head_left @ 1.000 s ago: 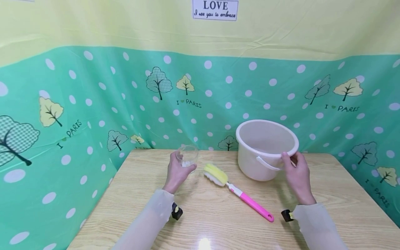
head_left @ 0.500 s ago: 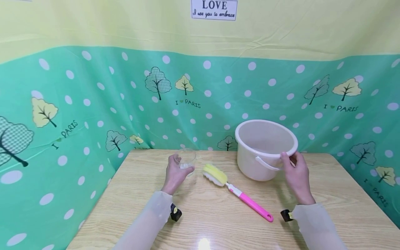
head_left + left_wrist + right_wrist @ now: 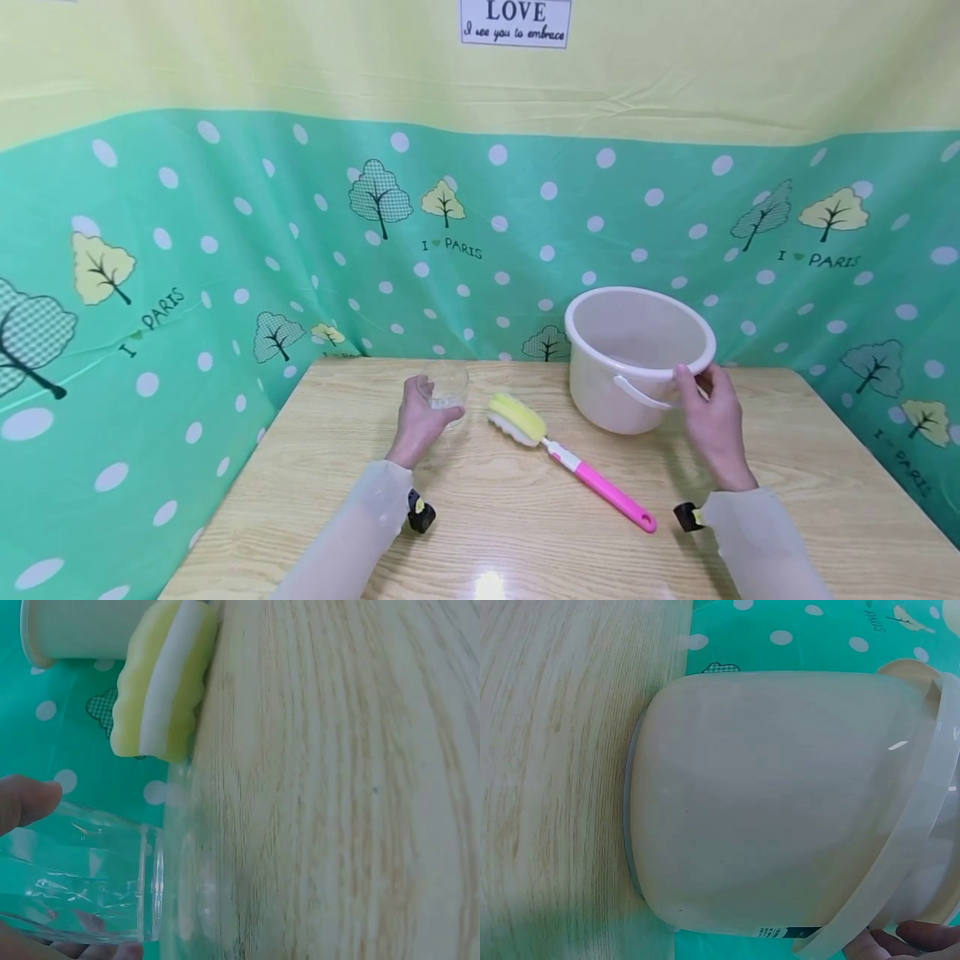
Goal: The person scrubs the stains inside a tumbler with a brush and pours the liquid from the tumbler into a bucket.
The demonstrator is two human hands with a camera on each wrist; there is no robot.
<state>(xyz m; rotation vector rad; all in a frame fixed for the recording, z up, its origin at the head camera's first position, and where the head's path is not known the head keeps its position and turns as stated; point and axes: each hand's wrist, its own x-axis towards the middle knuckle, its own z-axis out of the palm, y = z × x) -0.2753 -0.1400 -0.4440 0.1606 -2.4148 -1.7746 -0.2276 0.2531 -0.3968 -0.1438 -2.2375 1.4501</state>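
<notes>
My left hand [image 3: 420, 421] grips a clear drinking glass [image 3: 447, 387] from its left side, with the thumb across the front. The glass is upright; in the left wrist view its base [image 3: 156, 885] is at the tabletop, and I cannot tell whether it touches. At the right, my right hand [image 3: 711, 421] pinches the rim of a cream-white plastic bucket [image 3: 618, 396], thumb outside; the other fingers are partly hidden by the rim. The bucket stands on the table, its handle [image 3: 641, 393] hanging down in front.
Between the hands lies a sponge bottle brush, its yellow-and-white head [image 3: 517, 419] near the glass and its pink handle [image 3: 615, 497] pointing front right. A wood-grain table [image 3: 525, 550] carries everything. Green polka-dot cloth [image 3: 480, 292] hangs behind and at both sides.
My left hand has lowered the glass toward the tabletop, moving slightly left. The right hand, the bucket and the brush have stayed in place.
</notes>
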